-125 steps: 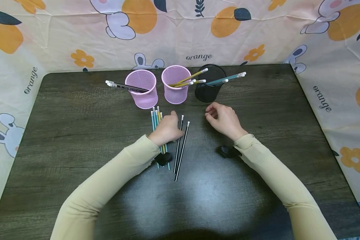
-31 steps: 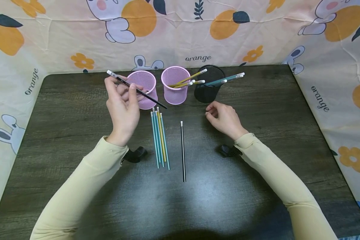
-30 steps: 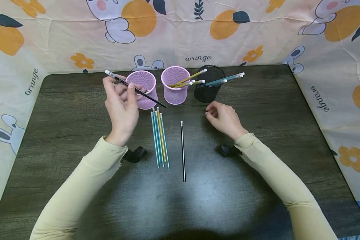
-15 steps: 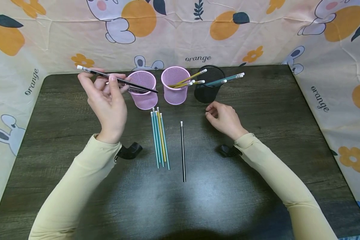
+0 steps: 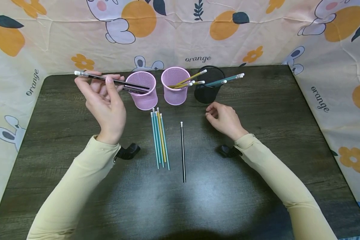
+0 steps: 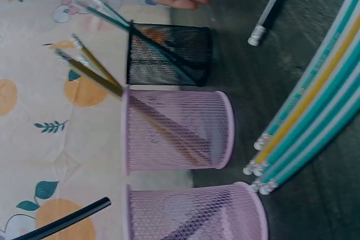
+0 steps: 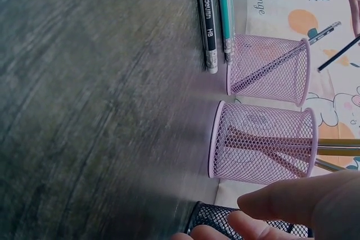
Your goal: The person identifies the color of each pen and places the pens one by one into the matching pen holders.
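My left hand (image 5: pixel 106 110) pinches a black pencil (image 5: pixel 126 83) with a white eraser end. The pencil slants, eraser end to the left, its other end over the mouth of the left pink mesh cup (image 5: pixel 146 102). That cup has black pencils (image 5: pixel 136 90) leaning in it, partly hidden behind the hand. In the left wrist view the held pencil (image 6: pixel 73 217) shows apart from the cup. My right hand (image 5: pixel 226 121) rests on the table in front of the black mesh cup (image 5: pixel 204 95), fingers loosely curled, holding nothing.
The middle pink mesh cup (image 5: pixel 175 96) holds yellow pencils (image 5: pixel 183 85); teal pencils (image 5: pixel 225 80) lean in the black cup. Several teal and yellow pencils (image 5: pixel 159 140) lie side by side on the dark table (image 5: pixel 78 133), left of a single black pencil (image 5: pixel 183 151).
My left hand has taken one of two loose black pencils from the table to the left cup. Lately it shifted left, bringing the pencil's end over the cup. The right hand stayed put.
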Motion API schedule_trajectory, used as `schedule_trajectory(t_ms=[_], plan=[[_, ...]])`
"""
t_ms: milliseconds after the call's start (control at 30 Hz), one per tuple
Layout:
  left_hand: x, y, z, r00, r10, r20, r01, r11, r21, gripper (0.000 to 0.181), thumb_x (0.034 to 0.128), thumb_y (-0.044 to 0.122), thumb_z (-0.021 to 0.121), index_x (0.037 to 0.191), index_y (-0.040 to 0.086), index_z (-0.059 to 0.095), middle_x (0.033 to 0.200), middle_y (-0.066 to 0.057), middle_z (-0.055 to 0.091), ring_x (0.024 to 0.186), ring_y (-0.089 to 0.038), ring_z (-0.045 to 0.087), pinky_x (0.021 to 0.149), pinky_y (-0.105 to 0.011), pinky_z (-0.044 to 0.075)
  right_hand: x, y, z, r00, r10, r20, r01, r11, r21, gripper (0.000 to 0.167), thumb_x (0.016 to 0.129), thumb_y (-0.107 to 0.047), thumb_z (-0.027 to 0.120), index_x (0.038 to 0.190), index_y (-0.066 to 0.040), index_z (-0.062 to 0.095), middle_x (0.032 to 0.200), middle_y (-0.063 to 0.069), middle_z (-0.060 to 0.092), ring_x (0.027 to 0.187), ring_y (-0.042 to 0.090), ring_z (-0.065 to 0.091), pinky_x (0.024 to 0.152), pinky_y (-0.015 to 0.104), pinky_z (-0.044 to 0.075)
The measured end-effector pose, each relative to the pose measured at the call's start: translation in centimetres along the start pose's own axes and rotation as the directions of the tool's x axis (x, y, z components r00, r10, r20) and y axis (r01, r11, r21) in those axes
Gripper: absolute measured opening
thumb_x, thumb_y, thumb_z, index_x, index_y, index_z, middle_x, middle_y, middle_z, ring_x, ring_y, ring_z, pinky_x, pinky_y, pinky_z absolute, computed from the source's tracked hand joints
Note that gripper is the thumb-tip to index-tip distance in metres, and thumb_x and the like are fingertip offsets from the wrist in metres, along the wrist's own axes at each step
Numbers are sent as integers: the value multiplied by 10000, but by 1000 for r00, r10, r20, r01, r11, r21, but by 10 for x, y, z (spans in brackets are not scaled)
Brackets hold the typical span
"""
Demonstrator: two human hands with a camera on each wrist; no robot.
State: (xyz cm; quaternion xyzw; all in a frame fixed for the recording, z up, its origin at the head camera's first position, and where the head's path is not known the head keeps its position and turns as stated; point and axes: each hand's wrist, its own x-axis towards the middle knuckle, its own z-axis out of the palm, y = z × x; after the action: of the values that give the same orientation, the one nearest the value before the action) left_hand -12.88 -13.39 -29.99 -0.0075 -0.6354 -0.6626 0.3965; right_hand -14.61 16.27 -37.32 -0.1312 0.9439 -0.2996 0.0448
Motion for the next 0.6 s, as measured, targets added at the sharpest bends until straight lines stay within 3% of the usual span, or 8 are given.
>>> schedule_trajectory(t_ms=[100,233,467,600], plan=[[-3,-4,-1,1000,-31,4,31,998,59,145,965,87,520,1060,73,411,864,-44,652,827,-221,687,763,-296,557,0,0,0,1000,4,0,-4,1000,-1,178,923,-171,574,1017,-41,651,935,120,709,829,246,667,722,428,500],[-5,-11,-2,999,-30,24,27,991,132,134,969,93,514,1068,76,426,884,-30,672,822,-171,696,763,-282,556,0,1,0,1000,7,-1,-7,1000,-2,178,922,-171,576,1017,-41,652,938,118,711,828,246,669,720,428,500],[-9,-18,-4,996,-46,76,29,976,215,100,980,97,487,1066,67,447,933,-116,693,835,-139,699,775,-270,552,0,2,1,1000,0,2,0,1000,2,178,924,-169,574,1019,-40,651,935,121,710,824,247,667,715,426,499],[-11,-23,-5,987,-112,115,78,961,266,116,995,86,446,1083,12,463,965,-113,669,911,-159,686,829,-266,539,0,2,1,1000,-6,5,6,1000,8,176,926,-170,571,1019,-44,652,927,118,709,815,243,664,706,422,496]])
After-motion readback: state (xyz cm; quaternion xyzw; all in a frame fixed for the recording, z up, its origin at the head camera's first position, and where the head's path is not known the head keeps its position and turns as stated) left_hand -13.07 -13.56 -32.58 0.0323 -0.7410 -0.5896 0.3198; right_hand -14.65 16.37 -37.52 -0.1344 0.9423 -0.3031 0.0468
